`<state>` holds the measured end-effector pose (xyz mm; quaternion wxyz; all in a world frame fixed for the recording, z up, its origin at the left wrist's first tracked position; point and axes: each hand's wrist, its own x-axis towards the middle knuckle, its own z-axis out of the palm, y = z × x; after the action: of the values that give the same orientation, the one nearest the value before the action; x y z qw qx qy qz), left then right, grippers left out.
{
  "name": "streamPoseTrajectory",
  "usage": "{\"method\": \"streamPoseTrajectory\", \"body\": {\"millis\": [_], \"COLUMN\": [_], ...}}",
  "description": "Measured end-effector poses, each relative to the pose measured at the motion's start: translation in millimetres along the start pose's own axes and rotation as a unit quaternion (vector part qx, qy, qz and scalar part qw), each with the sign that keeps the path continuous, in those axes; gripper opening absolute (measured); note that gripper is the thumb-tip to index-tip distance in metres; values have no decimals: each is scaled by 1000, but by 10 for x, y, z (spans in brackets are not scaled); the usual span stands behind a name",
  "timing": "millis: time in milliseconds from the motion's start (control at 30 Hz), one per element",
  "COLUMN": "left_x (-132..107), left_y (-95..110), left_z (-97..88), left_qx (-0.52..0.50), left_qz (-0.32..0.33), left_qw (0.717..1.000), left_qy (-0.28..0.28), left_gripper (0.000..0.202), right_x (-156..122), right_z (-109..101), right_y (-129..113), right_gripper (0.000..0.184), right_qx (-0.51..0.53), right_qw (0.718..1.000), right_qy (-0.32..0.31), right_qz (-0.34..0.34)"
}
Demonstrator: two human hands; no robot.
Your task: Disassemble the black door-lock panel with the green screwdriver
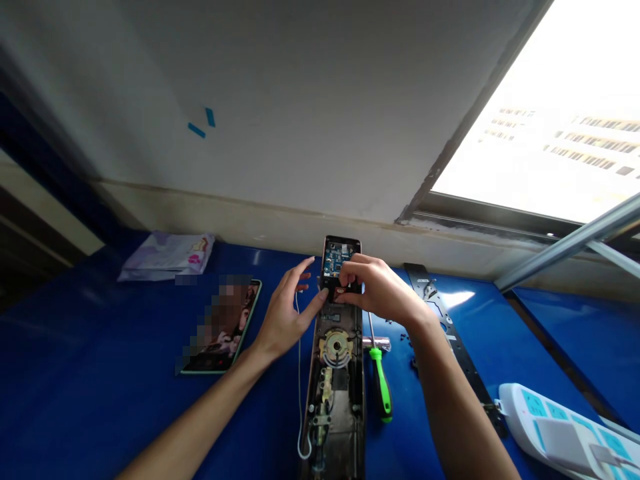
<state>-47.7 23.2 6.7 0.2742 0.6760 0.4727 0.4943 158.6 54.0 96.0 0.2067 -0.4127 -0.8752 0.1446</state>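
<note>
A long dark lock housing (345,407) lies open on the blue table, showing a round brass-coloured mechanism (336,349) midway and a blue circuit board (334,260) at its far end. My right hand (373,283) is over the housing just below the board, its thumb and fingers pinched together. A small dark reddish part (341,291) shows between these fingertips, too small to name. On the left edge, my left hand (290,303) has its fingers spread and its thumb tip against the housing. A white cord (300,393) runs along that side.
Right of the housing lie a green-handled screwdriver (381,387), a shiny metal cylinder (383,343), several small screws (404,337) and a long black plate (470,363). A phone (235,333) and a plastic packet (167,257) are on the left. A power strip (540,407) sits at lower right.
</note>
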Motion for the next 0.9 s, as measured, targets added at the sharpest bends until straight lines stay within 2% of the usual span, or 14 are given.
{"method": "streamPoseTrajectory", "body": {"millis": [200, 400, 500, 567, 767, 900], "left_x": [-34, -76, -115, -135, -130, -108], "left_y": [-14, -21, -18, -14, 18, 61], "left_z": [36, 121, 154, 164, 120, 81], "left_qx": [-106, -203, -180, -143, -80, -29], "left_qz": [-50, -50, -26, -10, 36, 79], "left_qw": [993, 976, 980, 985, 991, 991], "left_qy": [0, 54, 85, 98, 98, 108], "left_gripper": [66, 61, 52, 47, 36, 38], "right_x": [185, 268, 288, 297, 285, 275], "right_z": [-146, -77, -16, 12, 51, 41], "right_y": [-72, -30, -4, 9, 62, 91], "right_gripper": [22, 15, 11, 14, 34, 36], "right_qx": [21, 50, 58, 61, 69, 66], "right_qw": [1000, 999, 998, 998, 997, 997], "right_qy": [2, 5, 10, 12, 24, 38], "right_qz": [6, 10, 11, 11, 15, 11]}}
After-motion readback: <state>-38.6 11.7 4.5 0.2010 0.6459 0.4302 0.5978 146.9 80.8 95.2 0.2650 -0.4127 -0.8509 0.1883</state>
